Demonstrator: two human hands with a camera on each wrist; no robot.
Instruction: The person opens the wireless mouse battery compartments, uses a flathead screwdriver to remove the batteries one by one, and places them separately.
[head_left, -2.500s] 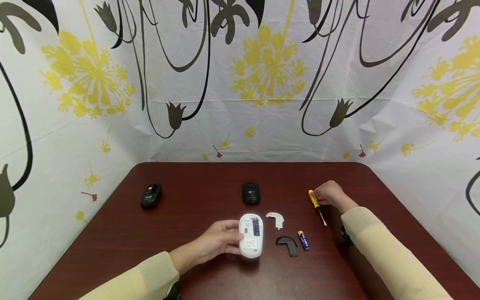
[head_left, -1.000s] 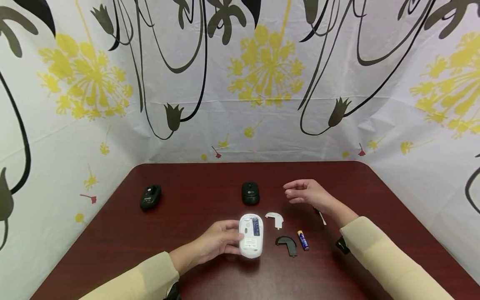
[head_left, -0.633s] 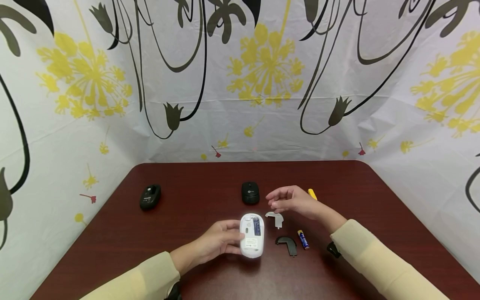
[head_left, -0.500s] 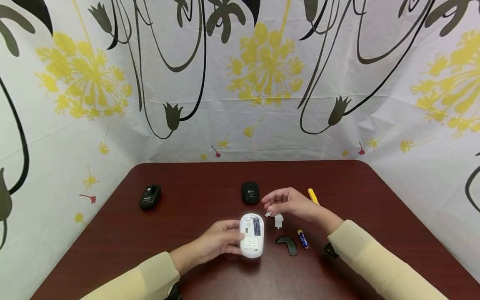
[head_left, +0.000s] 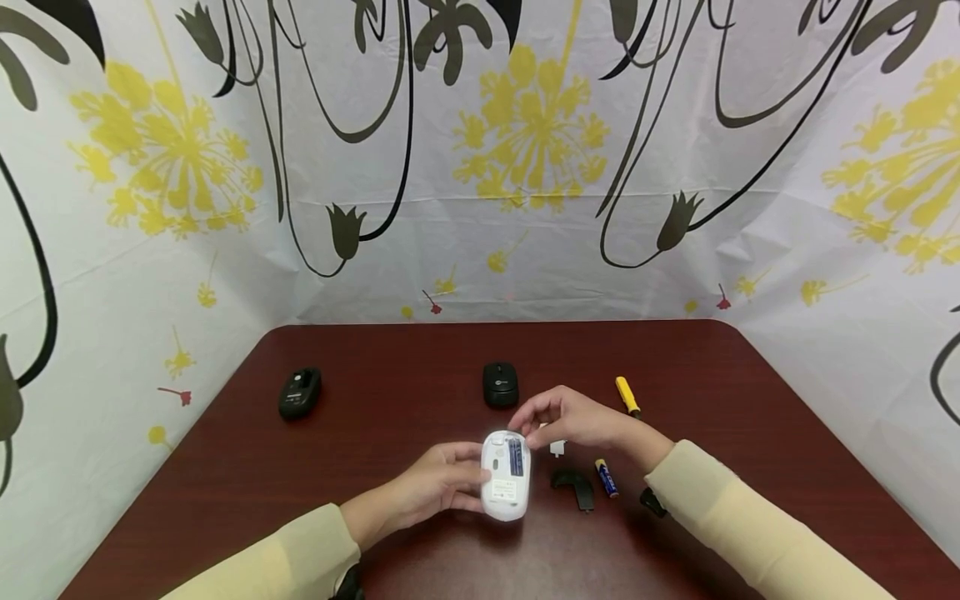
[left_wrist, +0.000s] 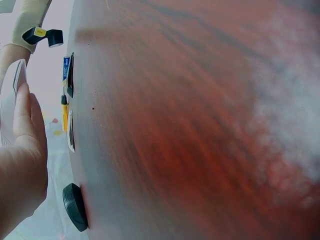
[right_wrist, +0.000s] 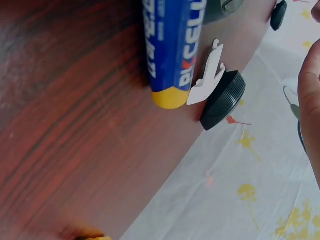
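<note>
My left hand (head_left: 435, 479) grips a white computer mouse (head_left: 504, 505) by its left side, its underside turned up above the table. A blue battery (head_left: 516, 457) lies in the mouse's uncovered slot. At the top end of the mouse, the fingertips of my right hand (head_left: 573, 421) are beside the slot, fingers loosely bent. Partly behind that hand is a white battery cover (head_left: 557, 448); it shows more fully in the right wrist view. Closer to me lie a black battery cover (head_left: 579, 488) and a loose blue and yellow battery (head_left: 607, 479).
A yellow-handled screwdriver (head_left: 627, 394) lies beyond my right forearm, its shaft partly hidden. One black mouse (head_left: 500, 385) stands upright behind the white one; another black mouse (head_left: 300, 393) lies belly up at the left. Patterned white cloth (head_left: 525, 275) hangs behind the table.
My right hand has left the screwdriver on the table and moved left, past the white cover, to the white mouse. My left hand keeps hold of the mouse, nearly in place.
</note>
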